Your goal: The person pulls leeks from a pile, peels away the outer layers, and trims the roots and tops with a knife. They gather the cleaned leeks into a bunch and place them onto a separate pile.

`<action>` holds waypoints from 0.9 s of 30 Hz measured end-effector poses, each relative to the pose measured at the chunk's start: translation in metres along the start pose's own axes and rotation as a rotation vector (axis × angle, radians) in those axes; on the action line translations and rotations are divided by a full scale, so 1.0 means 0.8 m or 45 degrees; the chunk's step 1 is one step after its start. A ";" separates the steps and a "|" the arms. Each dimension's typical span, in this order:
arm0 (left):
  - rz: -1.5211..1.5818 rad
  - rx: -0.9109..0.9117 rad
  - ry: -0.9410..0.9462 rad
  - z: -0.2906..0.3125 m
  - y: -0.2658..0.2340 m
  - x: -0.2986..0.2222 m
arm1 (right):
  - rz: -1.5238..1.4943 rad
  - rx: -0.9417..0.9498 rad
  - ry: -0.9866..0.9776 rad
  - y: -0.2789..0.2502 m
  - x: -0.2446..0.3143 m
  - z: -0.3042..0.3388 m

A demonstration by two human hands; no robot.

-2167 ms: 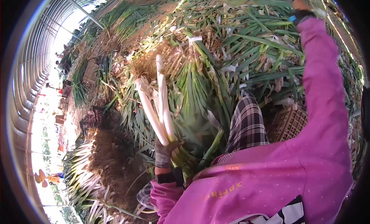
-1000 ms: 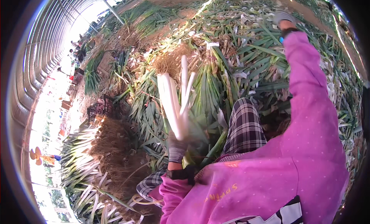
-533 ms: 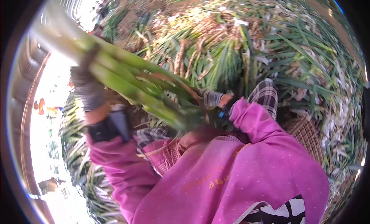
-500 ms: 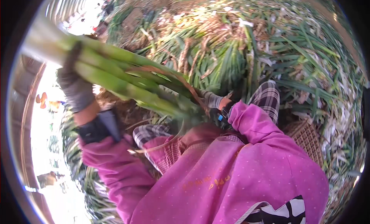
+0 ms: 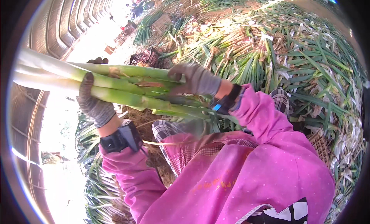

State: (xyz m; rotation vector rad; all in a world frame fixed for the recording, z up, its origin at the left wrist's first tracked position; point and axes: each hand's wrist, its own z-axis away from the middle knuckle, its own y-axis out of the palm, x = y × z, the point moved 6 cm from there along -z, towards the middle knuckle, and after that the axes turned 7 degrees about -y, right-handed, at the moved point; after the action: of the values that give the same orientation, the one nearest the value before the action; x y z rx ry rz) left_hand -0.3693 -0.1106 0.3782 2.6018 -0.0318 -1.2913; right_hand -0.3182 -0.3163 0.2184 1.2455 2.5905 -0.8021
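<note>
A bundle of large green onions (image 5: 127, 83) lies across both my hands, its white stalks pointing to the far left and its green leaves toward my lap. My left hand (image 5: 94, 98), in a grey glove with dark fingertips, is wrapped round the stalks where white turns green, thumb on the near side. My gloved right hand (image 5: 196, 79) is closed over the leafy part, slightly blurred; its fingers curl on the upper side. A torn brownish leaf (image 5: 152, 84) shows between the stalks. The leaf ends below are blurred.
A large heap of green onions and leaves (image 5: 246, 66) spreads ahead and right. A woven basket (image 5: 319, 147) stands by my right side. More green onions (image 5: 106, 197) lie at lower left. A ribbed curved wall (image 5: 58, 27) rises at far left.
My right hand has come up from near my lap to the leafy part of the bundle. The bundle has turned closer to level, and my left hand has shifted slightly down and right.
</note>
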 end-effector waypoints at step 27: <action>0.411 0.055 -0.282 0.009 0.031 0.163 | -1.023 0.094 0.605 0.085 -0.014 0.040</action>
State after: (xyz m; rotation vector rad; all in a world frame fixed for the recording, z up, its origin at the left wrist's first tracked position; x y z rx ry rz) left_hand -0.2935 -0.1526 0.2772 2.3474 -0.5006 -1.4566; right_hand -0.2618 -0.3061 0.1681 0.3769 3.5376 -0.7696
